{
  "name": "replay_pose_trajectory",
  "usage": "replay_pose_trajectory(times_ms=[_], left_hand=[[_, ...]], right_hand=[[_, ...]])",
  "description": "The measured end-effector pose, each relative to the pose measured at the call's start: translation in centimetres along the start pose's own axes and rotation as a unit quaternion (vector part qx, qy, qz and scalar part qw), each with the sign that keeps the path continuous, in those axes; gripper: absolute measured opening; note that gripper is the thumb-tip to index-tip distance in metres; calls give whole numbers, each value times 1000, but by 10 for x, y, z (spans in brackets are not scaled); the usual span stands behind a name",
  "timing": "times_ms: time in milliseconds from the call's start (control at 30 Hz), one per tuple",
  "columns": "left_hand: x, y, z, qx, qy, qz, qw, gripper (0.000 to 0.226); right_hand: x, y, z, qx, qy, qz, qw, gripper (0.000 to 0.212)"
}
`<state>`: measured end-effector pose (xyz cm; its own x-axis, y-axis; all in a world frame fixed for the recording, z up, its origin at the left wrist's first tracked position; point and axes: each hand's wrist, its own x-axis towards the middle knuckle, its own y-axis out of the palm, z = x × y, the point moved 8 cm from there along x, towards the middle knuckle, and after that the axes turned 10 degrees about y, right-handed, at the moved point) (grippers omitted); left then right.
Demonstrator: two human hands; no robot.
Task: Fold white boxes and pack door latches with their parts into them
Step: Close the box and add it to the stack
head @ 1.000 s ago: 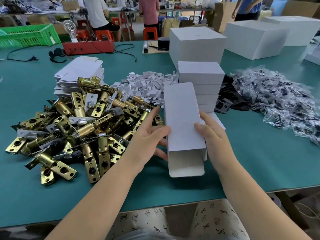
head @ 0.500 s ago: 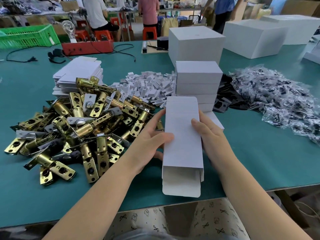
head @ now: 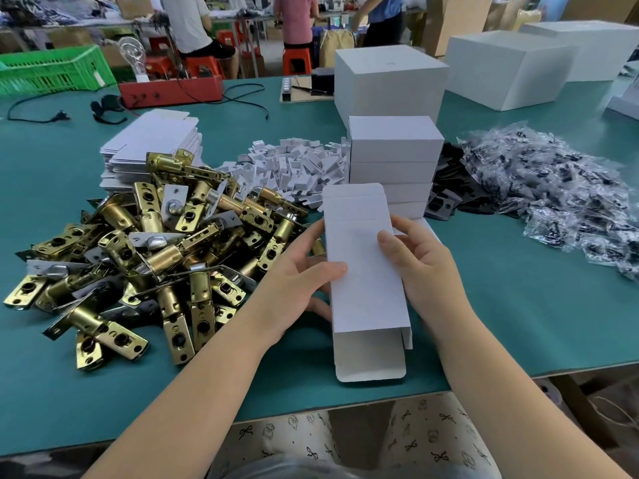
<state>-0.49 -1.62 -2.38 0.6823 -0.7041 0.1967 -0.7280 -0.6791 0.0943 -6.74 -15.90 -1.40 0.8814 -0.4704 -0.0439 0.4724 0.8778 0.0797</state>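
White box (head: 363, 271), both end flaps unfolded, held lengthwise over the teal counter (head: 518, 323) between two hands. Left hand (head: 297, 288) grasps its left edge, thumb on the top face, fingers (head: 320, 307) underneath and mostly hidden. Right hand (head: 427, 267) grasps the right edge, thumb on top, its fingers out of sight behind the box. Latches (head: 145, 257) piled just left; stacked boxes (head: 394, 164) behind; bagged parts (head: 553, 195) blurred at right
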Motion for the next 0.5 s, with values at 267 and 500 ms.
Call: replay_pose_trajectory(times_ms=[267,500], left_hand=[[0,-1,3,-2,-20,-22,1000,32],[-1,-1,6,16,-35,-24,999,30]], right_hand=[[0,1,-4,42,25,23,999,22],[-1,6,-5,65,28,46,996,14]])
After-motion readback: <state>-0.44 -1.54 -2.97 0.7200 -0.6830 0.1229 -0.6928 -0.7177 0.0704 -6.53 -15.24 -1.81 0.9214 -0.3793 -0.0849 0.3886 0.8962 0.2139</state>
